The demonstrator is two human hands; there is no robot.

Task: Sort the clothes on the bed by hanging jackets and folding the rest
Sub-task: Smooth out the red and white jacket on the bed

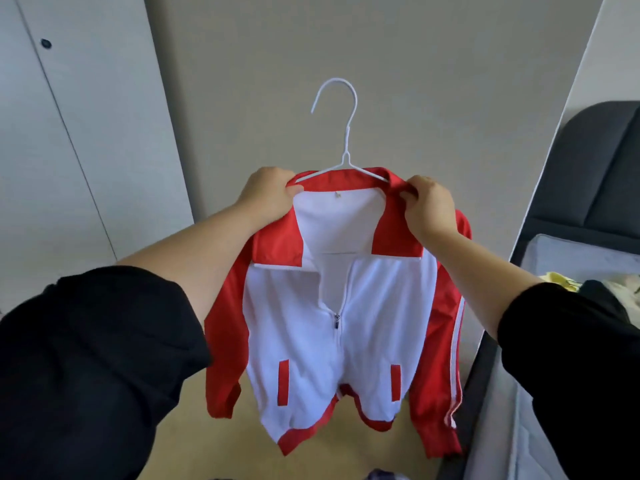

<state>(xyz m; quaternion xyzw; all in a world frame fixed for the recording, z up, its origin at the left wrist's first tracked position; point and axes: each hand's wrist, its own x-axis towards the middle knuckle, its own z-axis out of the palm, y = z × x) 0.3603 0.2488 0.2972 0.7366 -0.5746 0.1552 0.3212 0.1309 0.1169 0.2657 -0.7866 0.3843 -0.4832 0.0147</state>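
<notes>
Red-and-white jacket (332,341) is hanging on a white wire hanger (347,143), held up in mid-air before a beige wall (415,81) by a person standing beside the bed (568,259). The left hand (268,192) is pinching the red collar at its left end as the camera sees it, thumb on the front and fingers curled behind the cloth. The right hand (427,206) is pinching the collar's other end in the same way, bunching the fabric over the hanger's arm. Whether either hand is also gripping the wire under the cloth cannot be told. The hanger's hook is standing upright above the collar, touching nothing. The jacket is facing the camera, its zip (336,322) drawn partway up and the neck lying open. Its red sleeves are dangling at both sides and its hem is hanging clear of the tan floor (194,434). Black cuffs are covering the person's arms near the elbows. At the right edge, more clothes (561,280), among them something yellow and something dark, are lying in a heap on the bed, below a dark padded headboard (595,168). A white wardrobe door (86,133) is standing at the left.
</notes>
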